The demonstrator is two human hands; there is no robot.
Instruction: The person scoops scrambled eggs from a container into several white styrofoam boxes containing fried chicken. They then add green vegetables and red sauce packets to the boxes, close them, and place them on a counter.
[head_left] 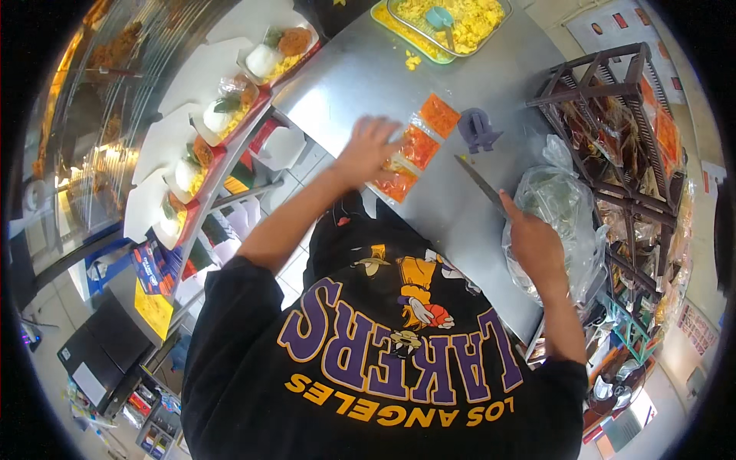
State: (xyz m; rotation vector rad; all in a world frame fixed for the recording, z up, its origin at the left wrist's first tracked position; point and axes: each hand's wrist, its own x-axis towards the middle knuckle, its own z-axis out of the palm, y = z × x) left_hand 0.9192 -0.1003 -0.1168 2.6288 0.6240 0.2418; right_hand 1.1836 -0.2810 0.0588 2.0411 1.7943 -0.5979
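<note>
My right hand [537, 244] is closed around the handle of a knife [481, 182], its blade slanting up and left over the steel table [345, 84]. A joined strip of clear sachets [420, 147] with orange-red contents lies flat on the table, left of the blade tip. My left hand [369, 151], slightly blurred, hovers at the strip's left side with fingers apart; whether they touch it I cannot tell. Just right of the sachets sits a flat purple plastic piece [478, 130]. A clear plastic bag [558, 201] of small packets rests beside my right hand.
At the far end stands a tray [458, 54] of yellow crumbly food with a teal scoop [439, 17]. Open paper boxes [230, 111] with rice meals line a shelf at left. Dark brown crates [590, 90] holding packets rise at right.
</note>
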